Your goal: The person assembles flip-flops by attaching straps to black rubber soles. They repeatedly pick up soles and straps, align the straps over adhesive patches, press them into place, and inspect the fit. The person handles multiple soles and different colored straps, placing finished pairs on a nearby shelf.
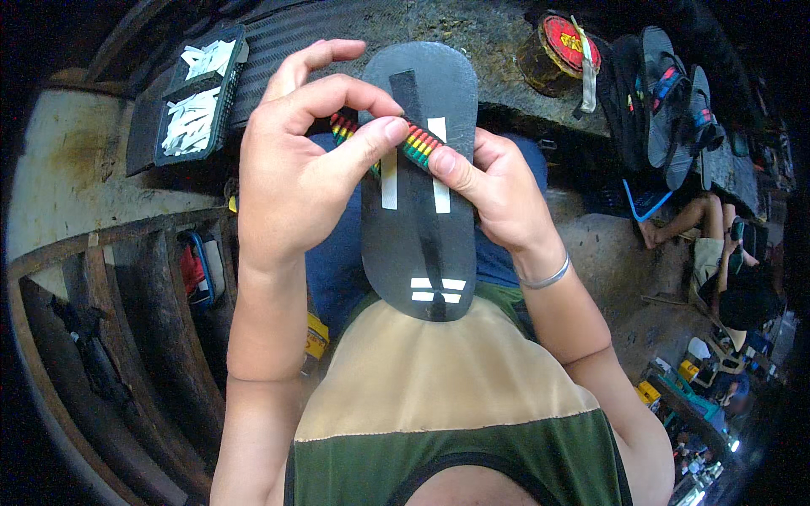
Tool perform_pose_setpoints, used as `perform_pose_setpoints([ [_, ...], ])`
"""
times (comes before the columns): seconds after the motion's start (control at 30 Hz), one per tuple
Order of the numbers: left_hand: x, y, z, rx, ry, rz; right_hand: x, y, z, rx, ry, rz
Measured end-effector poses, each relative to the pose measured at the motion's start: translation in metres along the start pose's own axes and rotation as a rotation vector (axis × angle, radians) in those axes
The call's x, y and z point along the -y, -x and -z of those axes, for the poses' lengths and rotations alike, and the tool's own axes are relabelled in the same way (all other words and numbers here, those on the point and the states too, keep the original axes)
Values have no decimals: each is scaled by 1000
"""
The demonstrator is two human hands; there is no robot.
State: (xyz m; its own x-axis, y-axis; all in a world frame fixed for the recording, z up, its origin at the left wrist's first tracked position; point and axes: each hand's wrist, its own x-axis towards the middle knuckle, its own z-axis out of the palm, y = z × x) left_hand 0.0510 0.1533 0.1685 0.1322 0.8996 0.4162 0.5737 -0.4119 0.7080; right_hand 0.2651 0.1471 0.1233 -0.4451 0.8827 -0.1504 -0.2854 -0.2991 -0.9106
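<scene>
Sole (392, 244), one, black, held near the shirt (447, 379), bearing two long white strips (389, 184). Left hand (294, 169) pinches one striped strap (421, 145) between thumb and forefinger; right hand (509, 192) grips the sole's edge, thumb against the strap. One red-lidded tin (544, 63) stands beyond.

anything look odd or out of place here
The tin at upper right looks messy: dark, brownish residue coats its side. A pale, slim tool lies across its red lid, sticking out past the rim.
</scene>
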Motion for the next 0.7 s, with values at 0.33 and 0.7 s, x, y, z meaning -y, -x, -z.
perform_pose_setpoints([
  [0.33, -8, 8, -29, -216, 510, 115, 7, 12, -17, -103, 56, 94],
  [0.7, -7, 40, -14, -62, 907, 284, 10, 22, -32, -137, 73, 203],
])
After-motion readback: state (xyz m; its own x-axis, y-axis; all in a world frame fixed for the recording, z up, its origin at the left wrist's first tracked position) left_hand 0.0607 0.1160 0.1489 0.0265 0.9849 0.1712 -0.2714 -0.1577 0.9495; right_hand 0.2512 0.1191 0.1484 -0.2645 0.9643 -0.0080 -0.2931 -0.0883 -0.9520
